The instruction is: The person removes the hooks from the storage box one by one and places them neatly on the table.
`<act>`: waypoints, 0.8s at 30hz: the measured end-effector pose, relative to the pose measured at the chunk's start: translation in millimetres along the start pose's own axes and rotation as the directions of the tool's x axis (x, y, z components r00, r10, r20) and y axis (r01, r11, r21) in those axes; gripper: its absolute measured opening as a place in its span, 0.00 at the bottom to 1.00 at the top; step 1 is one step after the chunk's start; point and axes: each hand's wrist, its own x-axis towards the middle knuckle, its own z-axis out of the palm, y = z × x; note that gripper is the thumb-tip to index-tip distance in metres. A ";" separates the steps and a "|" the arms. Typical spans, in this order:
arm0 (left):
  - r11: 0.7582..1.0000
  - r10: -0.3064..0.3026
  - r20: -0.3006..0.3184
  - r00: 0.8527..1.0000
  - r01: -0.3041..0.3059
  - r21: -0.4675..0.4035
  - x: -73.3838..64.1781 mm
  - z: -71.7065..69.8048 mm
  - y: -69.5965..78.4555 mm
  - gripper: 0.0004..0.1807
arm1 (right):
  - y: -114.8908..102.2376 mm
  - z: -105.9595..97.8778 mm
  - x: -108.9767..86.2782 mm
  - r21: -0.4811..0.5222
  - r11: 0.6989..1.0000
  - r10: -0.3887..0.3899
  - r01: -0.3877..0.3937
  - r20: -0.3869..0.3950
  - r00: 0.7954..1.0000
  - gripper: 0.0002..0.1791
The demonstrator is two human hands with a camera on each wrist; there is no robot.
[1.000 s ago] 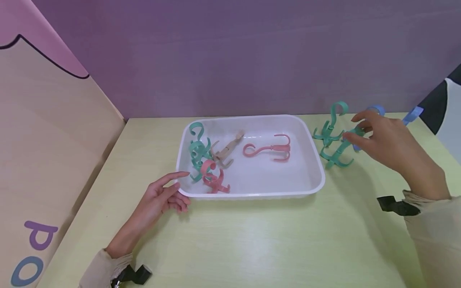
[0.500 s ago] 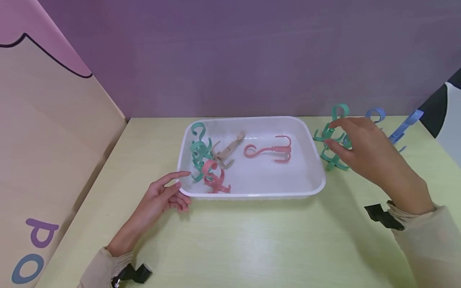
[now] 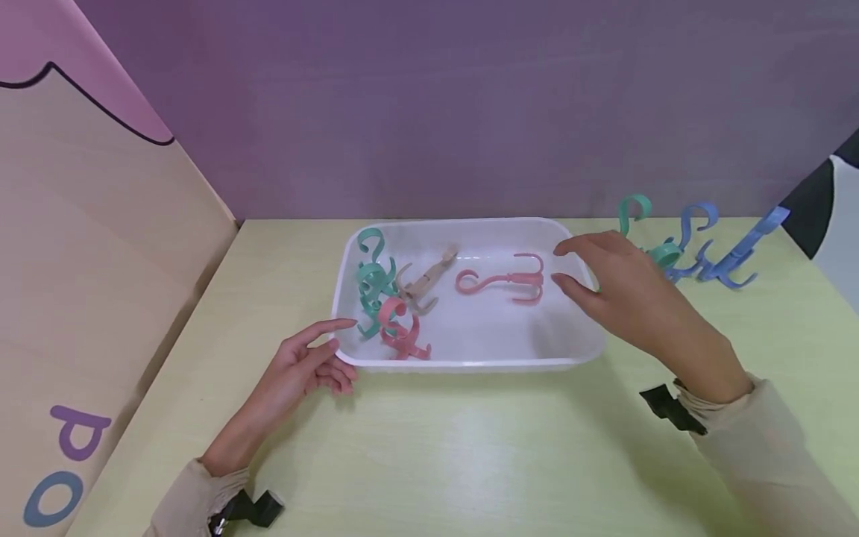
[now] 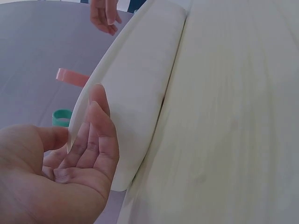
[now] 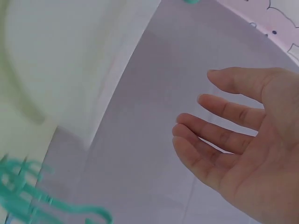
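Head cam: soft, moderately bright light, apparently overhead. White tray (image 3: 496, 339) has faint glints on its far inner wall; pale glare on table (image 3: 463, 455) nearer than tray. Diffuse shadow from right arm (image 3: 745, 425) falls near-right of tray. Purple backdrop (image 3: 436, 112) behind tray dimmer. 2 wrist cams: greyer, flatter. Right wrist: green hooks (image 5: 16, 189) beside tray smeared, right hand (image 5: 266, 163) crisper.

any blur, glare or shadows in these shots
Head view: pale glare on the tabletop, plus a soft shadow near the right arm; right wrist view: green pronged hooks blurred; left wrist view: white tray softly lit, without strong glare.
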 end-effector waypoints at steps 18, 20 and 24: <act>1.000 0.002 -0.006 1.000 -0.002 -0.021 1.7 1.6 -3.6 0.22 | -48.5 53.0 58.1 -0.006 0.981 -0.186 0.192 0.221 0.957 0.17; 1.000 0.005 -0.005 1.000 -0.005 -0.016 1.5 1.8 -3.9 0.22 | -52.5 57.1 60.7 -0.030 0.975 -0.205 0.222 0.281 0.937 0.15; 1.000 -0.001 -0.012 1.000 0.001 0.002 2.4 2.2 -2.6 0.23 | -58.3 55.4 65.9 -0.059 0.968 -0.202 0.245 0.397 0.895 0.18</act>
